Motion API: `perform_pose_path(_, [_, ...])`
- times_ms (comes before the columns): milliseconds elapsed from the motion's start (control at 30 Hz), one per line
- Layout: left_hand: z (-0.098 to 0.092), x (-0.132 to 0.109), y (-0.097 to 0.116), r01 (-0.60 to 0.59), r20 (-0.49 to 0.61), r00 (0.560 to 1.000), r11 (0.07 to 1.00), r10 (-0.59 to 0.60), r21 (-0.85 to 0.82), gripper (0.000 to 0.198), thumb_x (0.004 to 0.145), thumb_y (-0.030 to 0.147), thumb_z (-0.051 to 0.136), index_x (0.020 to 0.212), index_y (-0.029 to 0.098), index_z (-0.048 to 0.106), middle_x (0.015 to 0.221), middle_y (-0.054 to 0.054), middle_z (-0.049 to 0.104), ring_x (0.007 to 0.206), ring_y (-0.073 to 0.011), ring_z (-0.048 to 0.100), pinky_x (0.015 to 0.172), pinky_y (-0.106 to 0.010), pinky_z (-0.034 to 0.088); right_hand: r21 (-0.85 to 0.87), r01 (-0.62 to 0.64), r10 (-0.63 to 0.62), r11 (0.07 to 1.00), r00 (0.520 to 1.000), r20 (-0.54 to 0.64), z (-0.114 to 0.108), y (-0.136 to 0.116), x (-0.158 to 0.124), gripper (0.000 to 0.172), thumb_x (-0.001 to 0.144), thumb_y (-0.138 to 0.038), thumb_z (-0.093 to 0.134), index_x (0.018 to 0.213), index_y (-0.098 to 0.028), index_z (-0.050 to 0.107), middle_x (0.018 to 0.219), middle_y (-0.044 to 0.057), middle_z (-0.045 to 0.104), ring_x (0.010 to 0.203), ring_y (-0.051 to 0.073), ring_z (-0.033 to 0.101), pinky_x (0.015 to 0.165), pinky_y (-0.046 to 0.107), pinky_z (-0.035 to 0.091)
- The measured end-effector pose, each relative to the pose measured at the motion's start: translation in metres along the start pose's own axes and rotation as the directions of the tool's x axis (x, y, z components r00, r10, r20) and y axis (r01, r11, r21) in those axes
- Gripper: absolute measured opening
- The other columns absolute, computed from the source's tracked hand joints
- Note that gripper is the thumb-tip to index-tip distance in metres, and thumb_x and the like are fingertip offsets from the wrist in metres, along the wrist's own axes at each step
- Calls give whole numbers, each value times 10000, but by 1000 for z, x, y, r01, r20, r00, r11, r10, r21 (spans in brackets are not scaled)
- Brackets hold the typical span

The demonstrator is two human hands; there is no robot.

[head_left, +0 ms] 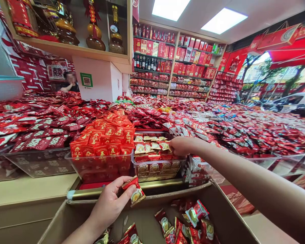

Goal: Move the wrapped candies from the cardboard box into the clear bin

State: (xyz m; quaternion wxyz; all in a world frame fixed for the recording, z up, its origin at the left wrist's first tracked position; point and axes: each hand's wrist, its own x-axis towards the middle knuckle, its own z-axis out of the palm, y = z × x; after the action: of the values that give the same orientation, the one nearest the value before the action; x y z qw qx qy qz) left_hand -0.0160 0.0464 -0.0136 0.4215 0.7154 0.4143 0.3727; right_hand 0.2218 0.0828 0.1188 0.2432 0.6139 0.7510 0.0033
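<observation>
My left hand (109, 205) pinches one red-and-gold wrapped candy (137, 196) between thumb and fingers, above the near edge of an open cardboard box (222, 206). Inside the box lie several loose wrapped candies (181, 232) of the same look, with one green-and-red packet (197, 213) among them. My right hand (179, 146) reaches into the right side of a clear plastic bin (134, 162), where gold-and-red candies (149, 147) stand in neat rows. Its fingers are curled down against the candies; whatever they hold is hidden.
Left of the bin stands another clear bin heaped with orange-red packets (104, 135). More red packets (256, 125) spread across the display. A gold bar (157, 185) runs behind the box. A cabinet (78, 52) overhangs at upper left; a person (70, 83) is behind.
</observation>
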Motion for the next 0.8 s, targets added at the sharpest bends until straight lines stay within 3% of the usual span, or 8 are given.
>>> perform_pose_path(167, [1, 0, 0, -1, 13, 1000, 1000, 1, 10, 172, 771, 327, 521, 909, 228, 549, 878, 38, 645, 813, -134, 566, 719, -174, 427, 72, 29, -34, 997, 998, 57, 1, -2, -1, 331, 638, -41, 434, 907, -86, 621, 737, 102, 671, 594, 173, 589, 477, 234, 375])
perform_pose_path(400, [0, 0, 0, 10, 23, 1000, 1000, -10, 22, 187, 770, 332, 516, 917, 221, 546, 881, 26, 648, 816, -146, 574, 727, -194, 432, 130, 35, -40, 991, 999, 33, 7, 3, -4, 309, 611, -18, 431, 827, -128, 621, 703, 72, 666, 538, 150, 579, 424, 213, 350])
perform_pose_path(633, [1, 1, -2, 7, 14, 1000, 1000, -7, 22, 205, 770, 315, 513, 946, 216, 545, 926, 11, 641, 858, -157, 571, 771, -214, 427, 124, 30, -28, 992, 999, -23, 13, 3, -5, 297, 591, -2, 445, 765, -166, 622, 685, 41, 657, 542, 135, 573, 404, 196, 323])
perform_pose_path(800, [1, 2, 0, 19, 21, 1000, 998, -18, -53, 191, 762, 300, 522, 922, 202, 559, 880, 5, 655, 802, -158, 583, 717, -215, 449, 98, 35, -29, 995, 997, -65, 8, 3, -8, 287, 605, -21, 471, 796, -162, 631, 723, 58, 659, 622, 164, 584, 457, 217, 350])
